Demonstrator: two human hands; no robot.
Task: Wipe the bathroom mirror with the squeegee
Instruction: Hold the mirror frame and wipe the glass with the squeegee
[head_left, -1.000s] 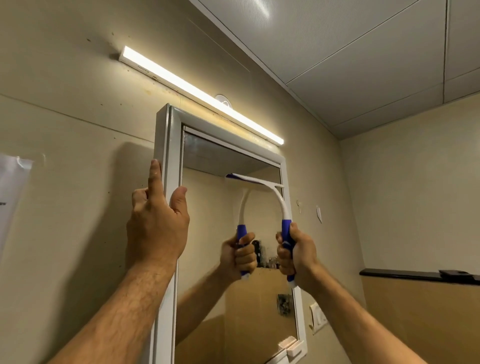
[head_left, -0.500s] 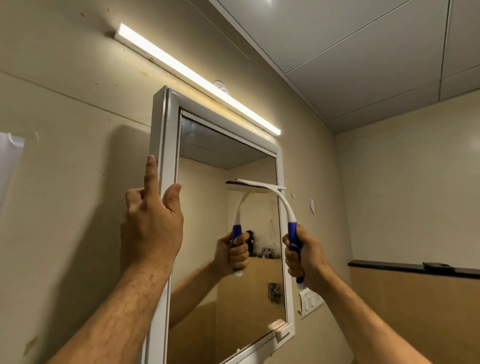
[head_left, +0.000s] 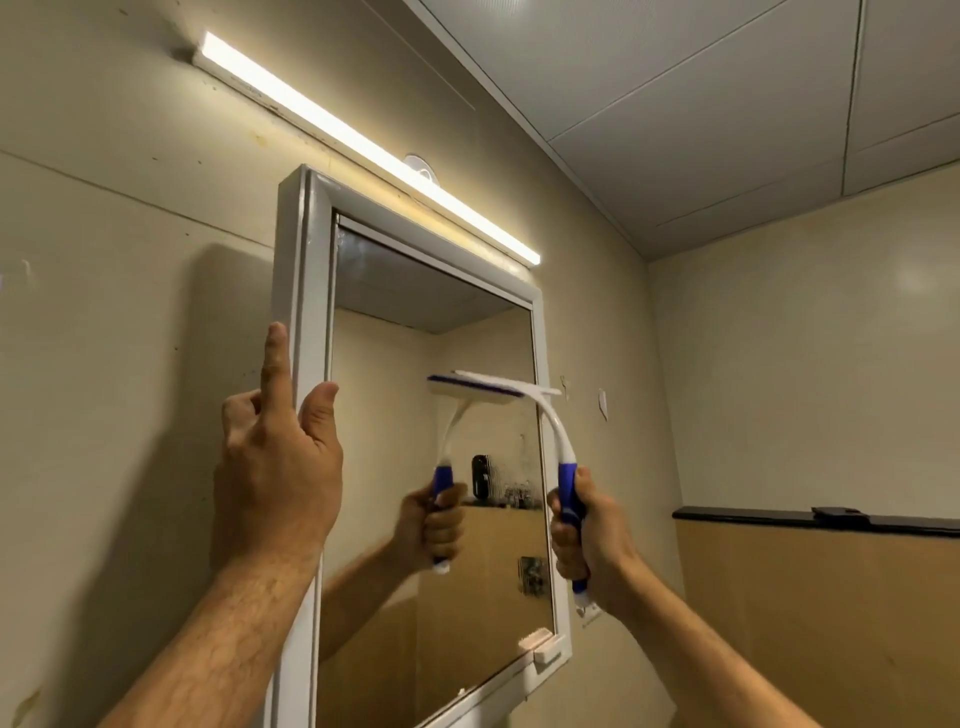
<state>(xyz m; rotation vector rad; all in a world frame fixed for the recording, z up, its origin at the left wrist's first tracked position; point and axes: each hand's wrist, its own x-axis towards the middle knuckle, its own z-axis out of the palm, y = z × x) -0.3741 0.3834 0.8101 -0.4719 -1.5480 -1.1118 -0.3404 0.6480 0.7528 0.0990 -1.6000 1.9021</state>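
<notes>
both hands work: the left hand (head_left: 278, 462) clamps the mirror (head_left: 395, 415) frame to steady it, the right hand (head_left: 592, 540) closes on the squeegee (head_left: 550, 421) handle (blade against glass, mid-height).

White-and-blue squeegee (head_left: 550, 415), white-framed mirror (head_left: 304, 364), beige wall (head_left: 130, 312)

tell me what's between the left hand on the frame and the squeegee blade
In the head view, only bare mirror glass lies between the left hand gripping the white frame and the squeegee blade; it shows reflected wall.
</notes>
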